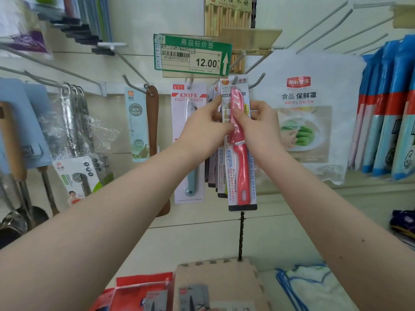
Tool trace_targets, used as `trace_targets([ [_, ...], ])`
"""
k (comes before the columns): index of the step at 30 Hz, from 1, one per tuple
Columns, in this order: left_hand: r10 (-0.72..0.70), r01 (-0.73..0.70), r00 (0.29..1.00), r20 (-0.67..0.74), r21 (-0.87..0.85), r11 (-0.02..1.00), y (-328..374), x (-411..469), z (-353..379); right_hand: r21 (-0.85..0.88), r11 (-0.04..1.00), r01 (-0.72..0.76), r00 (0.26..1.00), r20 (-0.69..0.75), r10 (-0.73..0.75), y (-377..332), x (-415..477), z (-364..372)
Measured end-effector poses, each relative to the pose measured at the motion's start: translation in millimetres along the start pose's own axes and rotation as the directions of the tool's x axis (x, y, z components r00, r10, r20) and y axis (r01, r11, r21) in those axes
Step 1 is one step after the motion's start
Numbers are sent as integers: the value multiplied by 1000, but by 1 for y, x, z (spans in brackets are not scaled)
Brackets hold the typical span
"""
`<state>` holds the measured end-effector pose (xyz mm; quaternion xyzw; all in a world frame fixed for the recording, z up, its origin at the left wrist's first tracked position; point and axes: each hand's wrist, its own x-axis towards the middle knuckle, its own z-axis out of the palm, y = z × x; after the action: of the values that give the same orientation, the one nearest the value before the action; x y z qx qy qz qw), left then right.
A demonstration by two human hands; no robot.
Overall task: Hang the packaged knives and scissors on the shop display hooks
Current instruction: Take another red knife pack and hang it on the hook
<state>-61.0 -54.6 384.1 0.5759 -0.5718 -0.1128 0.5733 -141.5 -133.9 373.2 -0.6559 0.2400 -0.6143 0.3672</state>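
A packaged red fruit knife (240,158) hangs upright at the middle of the wall display, its card top at a metal hook (235,80). My left hand (205,126) grips the card's left edge and my right hand (258,124) grips its right edge, thumbs on the front. More knife cards hang behind it. Left of it a blue-handled knife pack marked KNIFE (189,142) hangs on its own hook. At the bottom edge lie red-carded scissor packs (143,292) and a grey-bladed pack (194,297).
A green price tag reading 12.00 (193,55) juts out above the hook. Food cover bags (305,115) hang right, blue rolls (390,108) far right, ladles and peelers (71,122) left. A bare hook (258,79) sticks out beside the knife. A foam mat (224,279) lies below.
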Motion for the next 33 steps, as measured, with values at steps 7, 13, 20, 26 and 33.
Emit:
trace_targets([
  [7,-26,26,1000,9,-16,1000,0,1,2,-22,999,-26,1000,7,26,1,3,3],
  [13,2,-2,1000,-14,-43,999,-8,0,5,-31,999,-21,1000,-20,20,5,2,3],
  [20,40,-41,999,-22,-34,999,-14,-7,6,-56,998,4,1000,-28,-6,13,-13,-2],
  [26,159,-156,978,-133,30,987,-24,-20,3,-86,996,33,996,-75,-39,18,-34,-4],
  [33,285,-299,930,-234,-26,954,-56,-68,-16,33,990,138,990,-35,-137,30,-84,3],
])
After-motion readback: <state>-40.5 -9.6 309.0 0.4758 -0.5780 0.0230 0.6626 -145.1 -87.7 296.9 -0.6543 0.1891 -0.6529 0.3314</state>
